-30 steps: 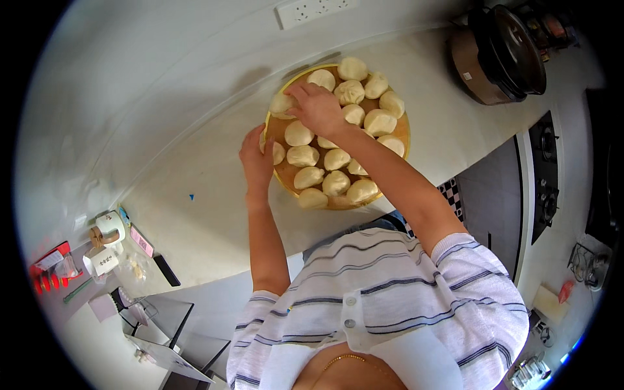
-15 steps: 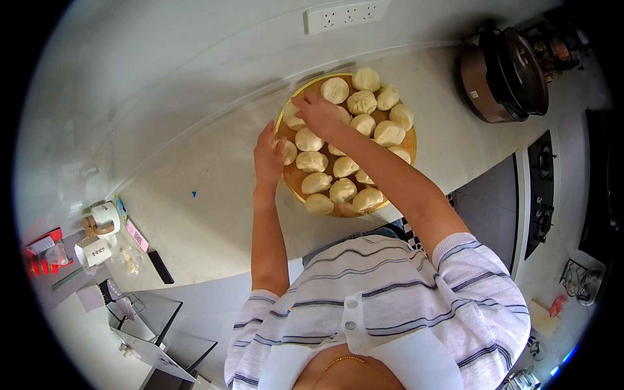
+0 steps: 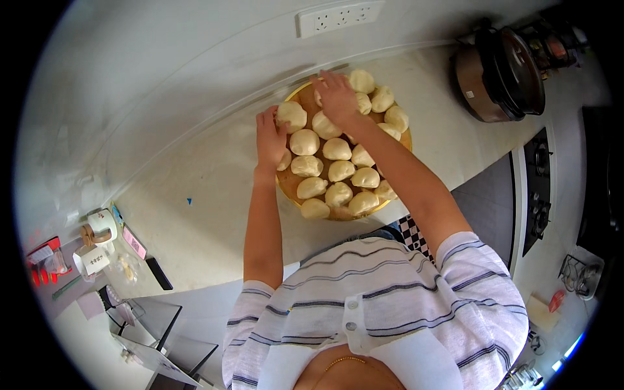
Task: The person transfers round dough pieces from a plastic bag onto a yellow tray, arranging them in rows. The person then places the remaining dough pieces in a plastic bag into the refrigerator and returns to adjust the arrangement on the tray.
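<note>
Pale, rounded dough buns [image 3: 304, 142] crowd a round wooden board [image 3: 290, 185] with a yellow rim, on the counter in front of me. My right hand [image 3: 338, 102] reaches across to the far side of the board. Its fingers curl over one bun [image 3: 318, 98], which is mostly hidden beneath the palm. At the board's left edge, my left hand [image 3: 268, 142] is open, fingers stretched out and thumb apart. It lies close beside a large smooth bun [image 3: 291, 116]; whether it touches that bun I cannot tell. Another bun [image 3: 285, 160] is partly covered by the left wrist.
A brown electric cooker [image 3: 491, 81] stands at the far right, with a black gas hob [image 3: 538, 195] nearer. Behind the board, a socket strip [image 3: 340, 17] is on the wall. A white mug [image 3: 102, 224], a phone [image 3: 134, 242] and a black object [image 3: 158, 273] lie at the left.
My right hand has moved right and away from me, from the left-hand bun to one at the far edge. My left hand has shifted slightly farther away along the rim.
</note>
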Demonstrator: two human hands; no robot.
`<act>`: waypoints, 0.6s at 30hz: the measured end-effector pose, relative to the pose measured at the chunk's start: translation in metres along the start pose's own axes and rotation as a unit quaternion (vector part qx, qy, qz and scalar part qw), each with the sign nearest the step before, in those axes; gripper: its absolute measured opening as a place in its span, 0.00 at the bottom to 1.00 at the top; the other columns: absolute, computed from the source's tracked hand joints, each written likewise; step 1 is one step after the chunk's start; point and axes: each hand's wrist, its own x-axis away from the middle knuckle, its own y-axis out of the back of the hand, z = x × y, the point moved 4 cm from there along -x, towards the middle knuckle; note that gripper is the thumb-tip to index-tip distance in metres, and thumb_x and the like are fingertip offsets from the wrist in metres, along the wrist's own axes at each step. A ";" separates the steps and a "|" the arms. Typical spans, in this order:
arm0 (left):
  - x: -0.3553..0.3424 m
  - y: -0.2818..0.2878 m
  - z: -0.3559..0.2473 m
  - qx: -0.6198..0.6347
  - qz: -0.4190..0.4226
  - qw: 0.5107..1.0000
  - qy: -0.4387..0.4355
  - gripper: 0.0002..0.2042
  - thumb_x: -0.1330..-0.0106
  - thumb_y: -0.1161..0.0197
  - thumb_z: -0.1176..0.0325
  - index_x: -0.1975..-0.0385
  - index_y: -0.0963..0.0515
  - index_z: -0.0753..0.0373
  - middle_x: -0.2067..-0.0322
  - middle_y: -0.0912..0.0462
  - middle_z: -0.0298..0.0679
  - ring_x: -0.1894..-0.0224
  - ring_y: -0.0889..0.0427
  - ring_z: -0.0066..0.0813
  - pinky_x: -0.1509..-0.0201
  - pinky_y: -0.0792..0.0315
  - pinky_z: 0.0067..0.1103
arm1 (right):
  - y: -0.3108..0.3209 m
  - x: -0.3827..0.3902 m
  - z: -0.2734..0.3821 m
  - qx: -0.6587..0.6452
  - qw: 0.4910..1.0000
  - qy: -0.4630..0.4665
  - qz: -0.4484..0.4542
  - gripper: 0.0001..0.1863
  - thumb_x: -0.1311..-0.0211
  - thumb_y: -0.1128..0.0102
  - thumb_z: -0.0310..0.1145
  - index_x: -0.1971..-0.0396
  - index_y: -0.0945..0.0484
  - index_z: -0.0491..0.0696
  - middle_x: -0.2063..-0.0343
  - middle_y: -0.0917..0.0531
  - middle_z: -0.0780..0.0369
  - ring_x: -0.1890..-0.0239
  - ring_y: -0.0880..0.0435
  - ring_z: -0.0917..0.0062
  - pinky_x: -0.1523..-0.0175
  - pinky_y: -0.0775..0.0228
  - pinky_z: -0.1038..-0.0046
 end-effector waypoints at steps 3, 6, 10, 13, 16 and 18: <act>-0.001 0.000 -0.005 0.063 -0.018 0.998 0.001 0.24 0.36 0.39 0.78 0.40 0.35 0.63 0.48 0.28 0.48 0.47 0.26 0.45 0.44 0.29 0.32 | -0.002 0.001 -0.022 0.023 0.997 -0.028 0.062 0.31 0.42 0.37 0.29 0.37 0.33 0.52 0.42 0.24 0.55 0.38 0.28 0.60 0.29 0.45 0.60; 0.001 -0.002 -0.006 0.092 -0.027 0.995 0.000 0.25 0.38 0.39 0.82 0.41 0.35 0.62 0.48 0.27 0.46 0.46 0.26 0.43 0.45 0.27 0.31 | -0.007 0.000 -0.031 -0.040 0.986 -0.050 0.156 0.30 0.43 0.35 0.30 0.39 0.32 0.53 0.41 0.25 0.56 0.38 0.28 0.59 0.29 0.46 0.62; 0.004 -0.001 -0.012 0.121 -0.028 0.992 -0.008 0.25 0.40 0.39 0.84 0.42 0.33 0.61 0.48 0.26 0.44 0.46 0.25 0.42 0.47 0.26 0.30 | 0.010 -0.008 -0.025 -0.057 0.975 -0.075 0.202 0.25 0.45 0.34 0.30 0.46 0.30 0.52 0.47 0.23 0.57 0.42 0.26 0.60 0.33 0.41 0.59; 0.006 0.004 -0.014 0.105 -0.005 0.992 -0.074 0.24 0.42 0.39 0.85 0.45 0.30 0.61 0.49 0.27 0.43 0.48 0.25 0.42 0.48 0.26 0.30 | 0.026 -0.012 -0.025 -0.086 0.977 -0.063 0.186 0.25 0.47 0.33 0.30 0.48 0.30 0.53 0.52 0.23 0.58 0.45 0.25 0.62 0.38 0.36 0.59; 0.008 0.006 -0.013 0.099 0.040 0.989 -0.098 0.23 0.44 0.38 0.85 0.47 0.28 0.62 0.50 0.27 0.43 0.50 0.25 0.42 0.50 0.25 0.30 | 0.031 -0.018 -0.027 -0.137 0.982 -0.076 0.110 0.27 0.49 0.31 0.30 0.48 0.31 0.54 0.54 0.24 0.59 0.46 0.26 0.62 0.42 0.33 0.60; 0.012 0.004 -0.015 0.104 0.071 0.988 -0.089 0.24 0.44 0.38 0.85 0.45 0.29 0.61 0.49 0.29 0.41 0.48 0.25 0.40 0.48 0.25 0.28 | 0.031 -0.020 -0.023 -0.172 0.979 -0.086 0.063 0.26 0.50 0.31 0.29 0.50 0.32 0.52 0.54 0.26 0.58 0.46 0.27 0.60 0.43 0.32 0.61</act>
